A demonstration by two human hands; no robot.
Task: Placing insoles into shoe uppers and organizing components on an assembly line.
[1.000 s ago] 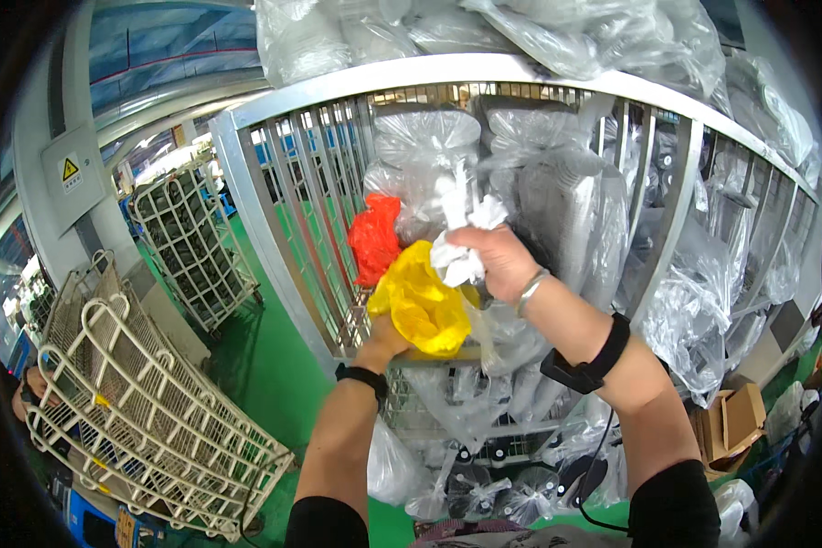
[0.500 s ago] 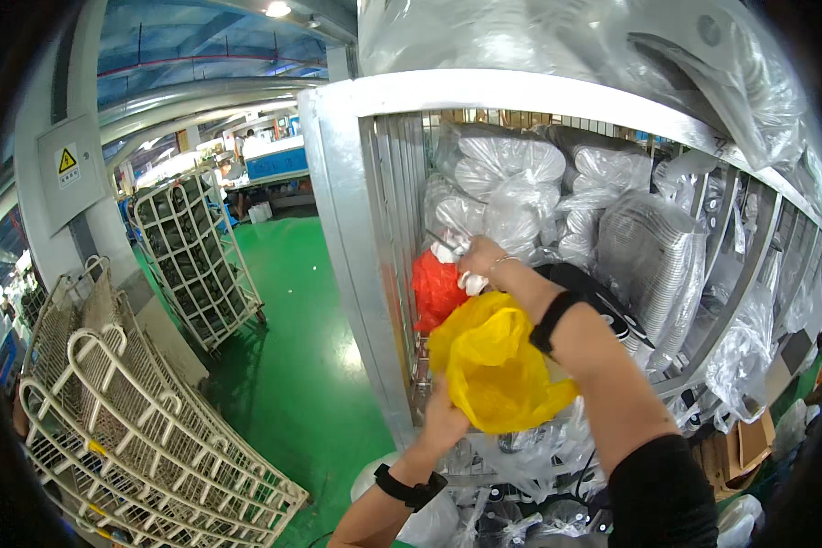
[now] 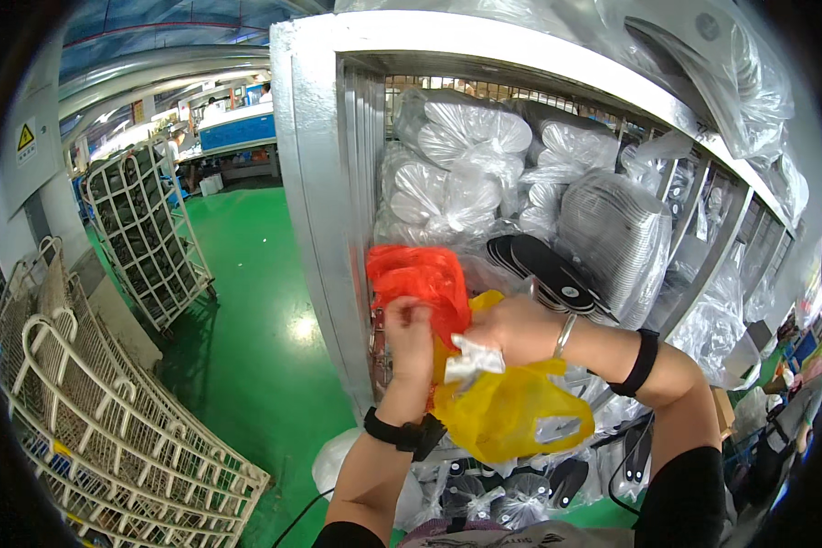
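The person's left hand (image 3: 409,345) is at the lower edge of a red plastic bag (image 3: 422,274), near the front left corner of the metal rack (image 3: 308,173). Its fingers are bent and close together against the red bag; it cannot be told whether they pinch the plastic. The right hand (image 3: 513,331) is just to the right, with its back turned upward. It is closed on a white crumpled piece (image 3: 475,360), which sticks out below the fingers, though most fingertips are hidden. A yellow plastic bag (image 3: 507,425) is below the right hand and covers part of the rack's lower front edge; a small part of it shows also above this hand. The left wrist wears a black band (image 3: 392,431); the right arm has a silver bracelet (image 3: 565,336) and another black strap (image 3: 641,363).

Behind the hands, inside the rack, clear plastic packs (image 3: 447,196) are piled toward the left post. Some dark flat soles (image 3: 550,272) lie in front of a wrapped grey stack (image 3: 612,228). More clear bags (image 3: 520,502) are under the lower front edge. To the left, on the green floor (image 3: 255,301), stand a white-framed trolley (image 3: 141,233) and pale wire frames (image 3: 127,420).
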